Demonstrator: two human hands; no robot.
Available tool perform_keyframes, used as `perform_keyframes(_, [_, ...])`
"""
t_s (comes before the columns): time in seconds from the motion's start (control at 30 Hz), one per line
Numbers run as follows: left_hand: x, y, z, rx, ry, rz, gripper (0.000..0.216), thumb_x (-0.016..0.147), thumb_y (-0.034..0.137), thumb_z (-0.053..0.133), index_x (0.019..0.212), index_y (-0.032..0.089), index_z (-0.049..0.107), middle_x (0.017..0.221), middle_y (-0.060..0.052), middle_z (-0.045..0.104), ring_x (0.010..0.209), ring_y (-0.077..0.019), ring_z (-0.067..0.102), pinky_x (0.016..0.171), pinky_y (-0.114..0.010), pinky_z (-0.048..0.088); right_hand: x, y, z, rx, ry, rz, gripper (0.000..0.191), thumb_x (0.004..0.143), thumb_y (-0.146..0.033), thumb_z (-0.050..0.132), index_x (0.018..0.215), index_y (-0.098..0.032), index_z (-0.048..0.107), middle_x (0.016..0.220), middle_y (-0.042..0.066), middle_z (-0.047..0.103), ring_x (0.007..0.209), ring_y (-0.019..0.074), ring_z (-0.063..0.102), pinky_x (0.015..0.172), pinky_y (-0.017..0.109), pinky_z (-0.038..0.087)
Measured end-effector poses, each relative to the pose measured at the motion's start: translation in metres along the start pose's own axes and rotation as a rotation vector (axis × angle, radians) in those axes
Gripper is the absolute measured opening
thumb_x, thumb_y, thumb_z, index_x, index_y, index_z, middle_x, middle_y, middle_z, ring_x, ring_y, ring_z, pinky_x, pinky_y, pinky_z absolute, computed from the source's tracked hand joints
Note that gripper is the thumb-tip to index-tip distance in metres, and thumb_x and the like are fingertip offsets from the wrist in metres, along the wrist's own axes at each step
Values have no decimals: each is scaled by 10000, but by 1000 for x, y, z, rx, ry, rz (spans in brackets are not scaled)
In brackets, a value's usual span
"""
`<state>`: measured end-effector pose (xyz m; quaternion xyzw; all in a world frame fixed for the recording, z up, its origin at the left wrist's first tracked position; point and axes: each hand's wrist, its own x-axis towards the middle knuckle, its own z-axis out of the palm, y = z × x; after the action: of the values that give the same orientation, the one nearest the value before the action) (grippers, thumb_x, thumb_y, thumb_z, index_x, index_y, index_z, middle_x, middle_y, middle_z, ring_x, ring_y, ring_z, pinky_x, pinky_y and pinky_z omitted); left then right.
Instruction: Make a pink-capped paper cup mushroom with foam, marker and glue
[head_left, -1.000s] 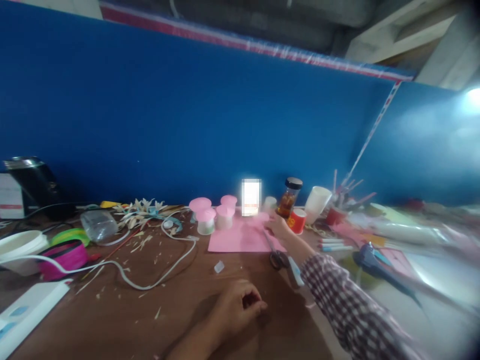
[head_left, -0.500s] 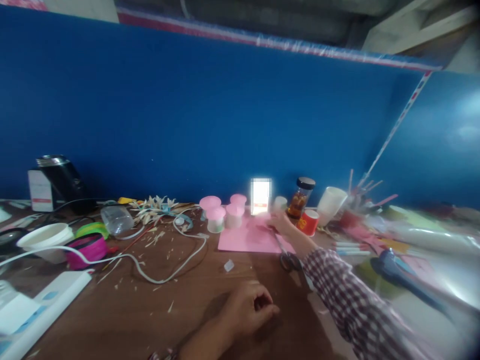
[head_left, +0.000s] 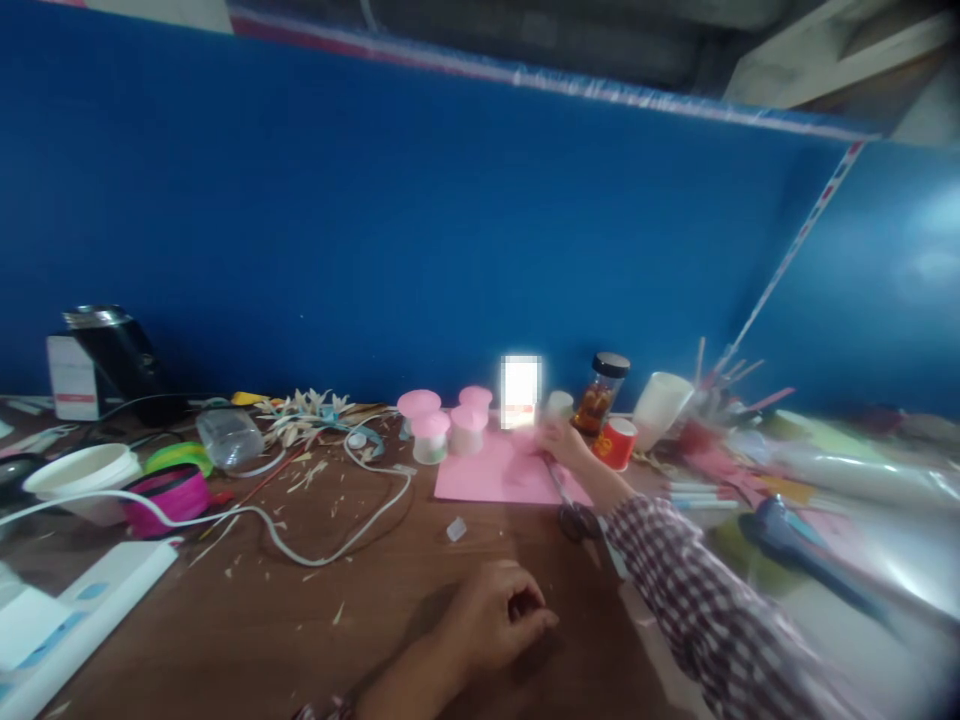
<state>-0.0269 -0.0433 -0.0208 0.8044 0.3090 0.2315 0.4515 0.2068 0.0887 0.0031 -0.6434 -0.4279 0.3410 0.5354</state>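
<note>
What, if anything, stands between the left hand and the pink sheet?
Nothing visible blocks the direct line from the left hand to the pink sheet. A small translucent piece lies left of that line, scissors right of it.

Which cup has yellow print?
The red cup, just right of the right hand; the tall white cup and pink-topped cups show no yellow.

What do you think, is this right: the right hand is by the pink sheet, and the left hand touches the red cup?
Not quite: the left hand is well apart from the red cup, loosely curled over the brown table, as the head view shows. The right hand is by the pink sheet.
</note>
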Motion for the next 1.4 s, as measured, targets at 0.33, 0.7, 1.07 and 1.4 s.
perform_keyframes(0.33, [0,5,-1,11,8,-8,151,730,300,639,750,161,695,721,-35,621,659,-131,537,594,-222,377,-6,0,-10,-206,-22,-56,171,666,-98,682,776,-157,565,581,-26,573,439,89,523,400,193,405])
perform_keyframes(0.7, [0,4,-2,47,7,8,185,767,326,607,726,155,664,719,-38,614,638,-127,528,582,-228,371,-54,-35,-30,-676,-177,-308,190,632,-117,708,806,-193,693,742,19,691,668,159,611,591,226,415])
perform_keyframes(1.07, [-2,16,-8,77,-18,-25,214,796,367,585,731,172,648,751,-37,636,682,-142,564,629,-237,404,-6,-106,-161,-1323,266,-195,327,948,-217,392,1205,-140,579,1142,172,626,993,273,617,775,368,477])
perform_keyframes(1.4, [-2,13,-6,71,-22,-22,210,794,363,593,732,171,647,743,-36,634,673,-139,560,624,-232,404,16,-101,-195,-1687,18,-189,231,912,-97,504,1123,-90,598,947,156,668,911,242,656,766,363,512])
